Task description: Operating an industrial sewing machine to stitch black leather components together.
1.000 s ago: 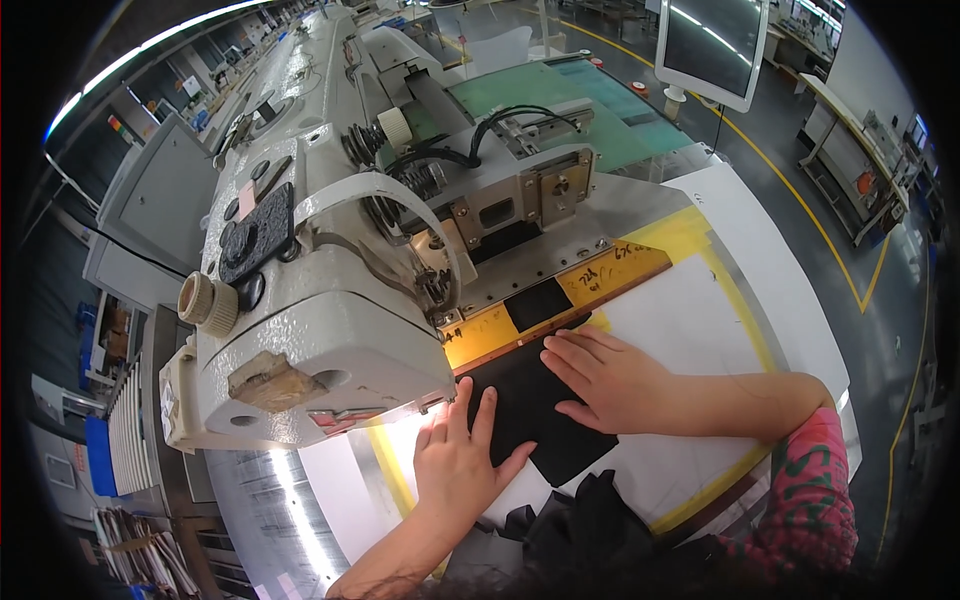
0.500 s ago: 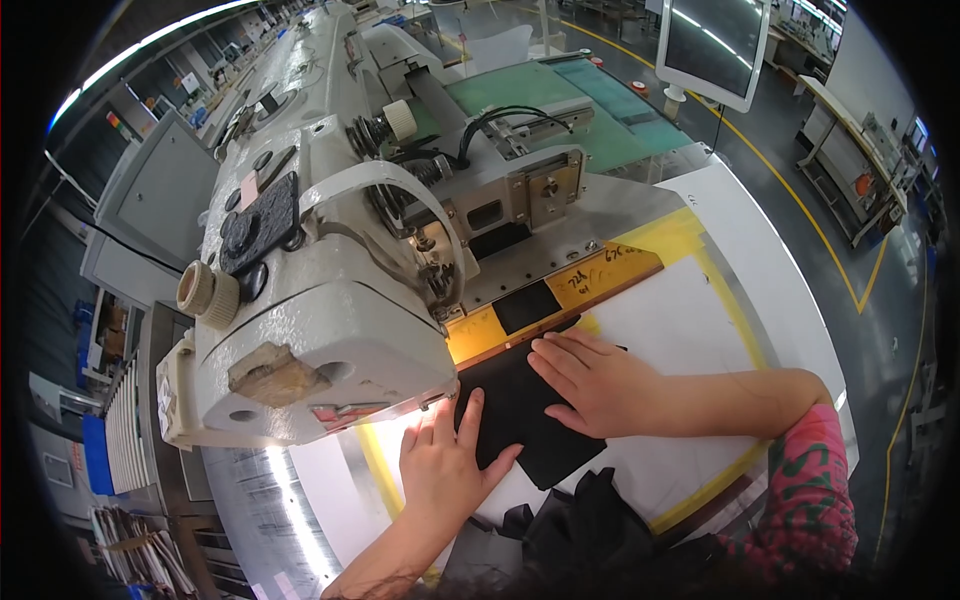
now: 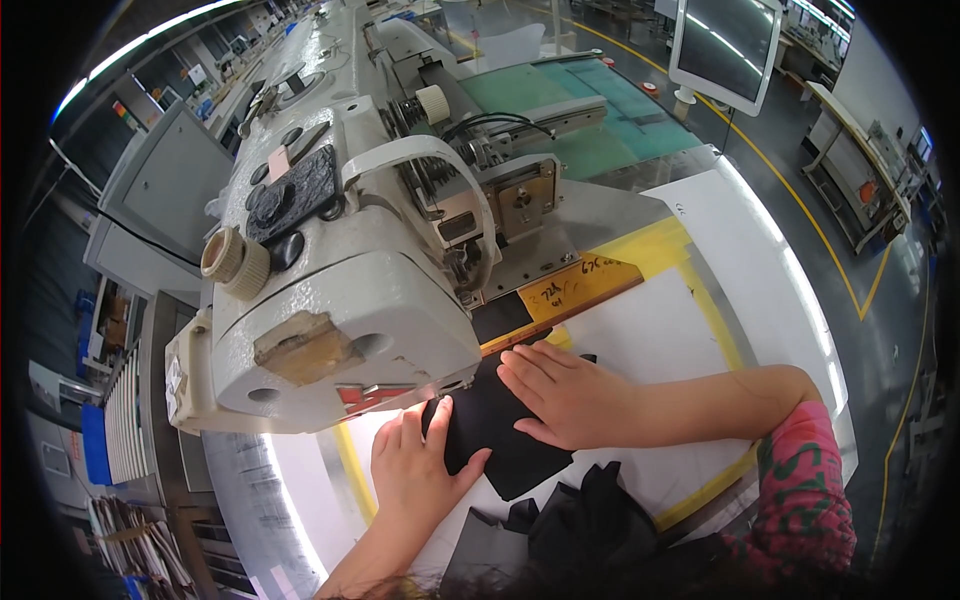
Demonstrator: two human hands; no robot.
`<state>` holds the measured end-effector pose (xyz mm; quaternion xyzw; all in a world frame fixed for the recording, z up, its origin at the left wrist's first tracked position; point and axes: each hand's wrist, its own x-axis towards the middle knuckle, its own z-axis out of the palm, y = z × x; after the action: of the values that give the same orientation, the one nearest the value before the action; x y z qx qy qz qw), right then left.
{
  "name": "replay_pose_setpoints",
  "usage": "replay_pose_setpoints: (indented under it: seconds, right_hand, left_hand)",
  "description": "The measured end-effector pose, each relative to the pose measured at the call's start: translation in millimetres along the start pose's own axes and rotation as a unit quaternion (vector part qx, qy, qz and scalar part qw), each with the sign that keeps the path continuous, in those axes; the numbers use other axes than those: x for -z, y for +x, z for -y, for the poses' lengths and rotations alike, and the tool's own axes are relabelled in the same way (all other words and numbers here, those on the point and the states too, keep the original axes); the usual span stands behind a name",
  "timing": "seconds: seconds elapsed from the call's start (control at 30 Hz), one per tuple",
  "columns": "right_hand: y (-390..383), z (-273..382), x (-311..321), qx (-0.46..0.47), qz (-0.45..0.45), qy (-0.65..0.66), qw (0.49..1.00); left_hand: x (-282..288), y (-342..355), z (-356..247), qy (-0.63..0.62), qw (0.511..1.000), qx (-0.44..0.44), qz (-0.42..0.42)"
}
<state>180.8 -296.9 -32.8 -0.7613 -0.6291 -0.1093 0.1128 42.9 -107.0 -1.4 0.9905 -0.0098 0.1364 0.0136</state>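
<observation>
From my end I have the black cloth (image 3: 505,470) lying flat in front of the sewing machine (image 3: 350,310), just to the right of its near end, its far edge up against the yellow strip (image 3: 590,290) that runs out from beneath the machine. My left hand (image 3: 415,465) lies palm down beside the machine's near end, fingers spread and gripping nothing, with index fingertip and thumb at the cloth's left part. My right hand (image 3: 575,400) lies farther out to the right of the machine, also unclenched, its fingers flat on the cloth and pointing toward the strip. I judge the cloth to be light and soft but with enough body to lie smooth; nothing about it looks fragile. On the white sheet (image 3: 650,340) in front of the machine I would expect it to slide easily, so a pinch at one corner could skew it or raise a ripple. I'd sooner take it by flat pressure, fingertips spread near the left and right edges, well clear of the machine's underside. For lifting, the near corner, pointing away from the machine, looks the freest hold. The crumpled black fabric (image 3: 590,525), nearer me than the machine, looks limp, and its loose folds could catch a wrist.
</observation>
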Motion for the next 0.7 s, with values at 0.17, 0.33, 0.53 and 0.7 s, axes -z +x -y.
replay_pose_setpoints:
  seconds: [0.17,0.33,0.53,0.7]
  right_hand:
    - [10,9,-2,0.014,0.0,-0.011,1.0]
    - [19,14,-5,0.03,-0.003,-0.01,0.999]
    - [22,15,-3,0.042,0.002,0.031,0.999]
    - [15,5,11,0.025,-0.02,0.119,0.992]
  left_hand:
    - [7,-6,9,-0.011,1.0,0.018,0.01]
    - [11,-13,16,-0.002,1.0,0.026,-0.001]
    - [13,-18,23,-0.009,0.999,0.047,0.006]
    - [15,-21,26,-0.003,0.998,0.063,0.013]
